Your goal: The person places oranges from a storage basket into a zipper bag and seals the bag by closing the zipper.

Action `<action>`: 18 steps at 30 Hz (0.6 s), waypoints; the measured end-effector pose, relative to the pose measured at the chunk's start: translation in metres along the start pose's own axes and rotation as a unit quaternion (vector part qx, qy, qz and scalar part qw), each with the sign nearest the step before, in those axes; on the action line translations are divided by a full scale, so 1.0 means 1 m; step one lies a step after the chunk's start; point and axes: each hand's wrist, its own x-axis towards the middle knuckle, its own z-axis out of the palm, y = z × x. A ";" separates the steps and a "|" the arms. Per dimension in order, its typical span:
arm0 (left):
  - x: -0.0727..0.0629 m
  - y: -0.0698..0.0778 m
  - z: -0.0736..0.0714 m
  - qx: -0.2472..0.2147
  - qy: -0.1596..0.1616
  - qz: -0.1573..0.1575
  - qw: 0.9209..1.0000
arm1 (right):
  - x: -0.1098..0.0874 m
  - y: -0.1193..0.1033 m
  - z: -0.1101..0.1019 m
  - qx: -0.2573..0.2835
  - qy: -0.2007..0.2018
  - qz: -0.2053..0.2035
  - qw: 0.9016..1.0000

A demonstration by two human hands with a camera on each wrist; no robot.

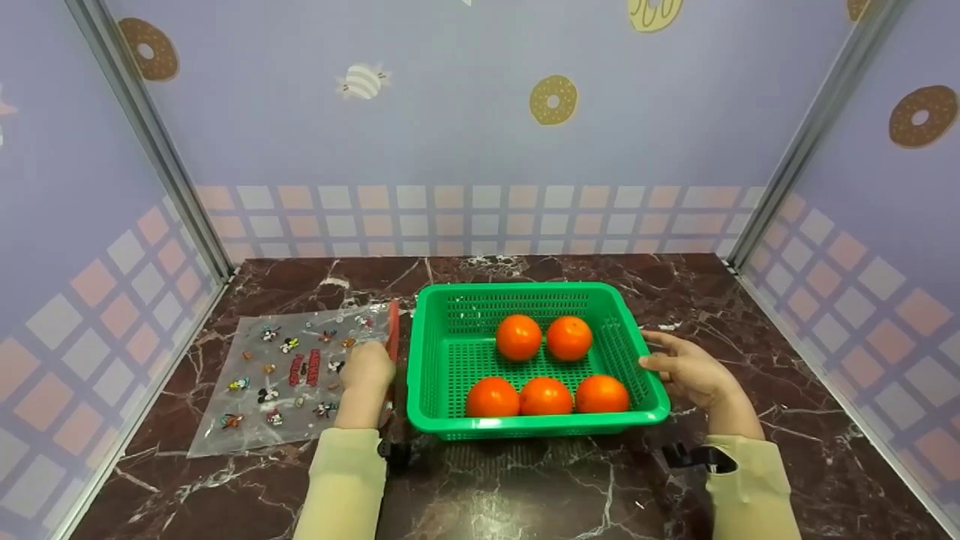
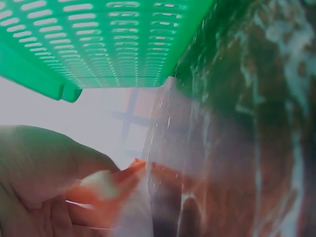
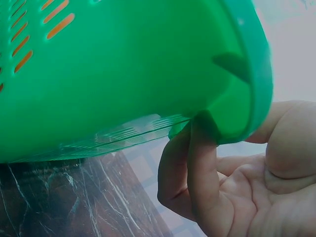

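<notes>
Marbled tabletop point(image 1: 510, 495) is spreading across the head view's lower half: green basket point(image 1: 538, 424) showing just right of a printed bag point(image 1: 304, 367), five loose oranges point(image 1: 546, 395) inside likely rolling if one side tips, open room lying in front. Left wrist: left hand point(image 2: 42, 173) is pinching the bag's red edge, slick plastic possibly slipping. Right wrist: right hand point(image 3: 237, 185) is gripping the basket's side rim, tabletop edge running below.
</notes>
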 end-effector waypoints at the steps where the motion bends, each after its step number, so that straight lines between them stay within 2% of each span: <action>1: 0.000 -0.001 -0.001 -0.007 0.003 -0.001 1.000 | 0.000 0.000 0.000 0.001 0.000 0.000 1.000; 4: 0.000 -0.004 -0.007 -0.032 0.019 -0.003 0.999 | 0.000 0.000 0.001 0.001 0.002 0.000 1.000; 10: -0.005 -0.011 -0.023 -0.045 0.060 -0.006 0.997 | 0.001 0.000 0.001 0.002 0.004 -0.001 1.000; 14: -0.012 -0.011 -0.037 -0.089 0.068 0.008 0.994 | 0.000 -0.001 0.000 0.001 0.002 0.001 1.000; 18: -0.020 -0.004 -0.054 -0.134 0.068 0.020 0.988 | 0.000 -0.003 0.000 -0.004 0.004 0.005 1.000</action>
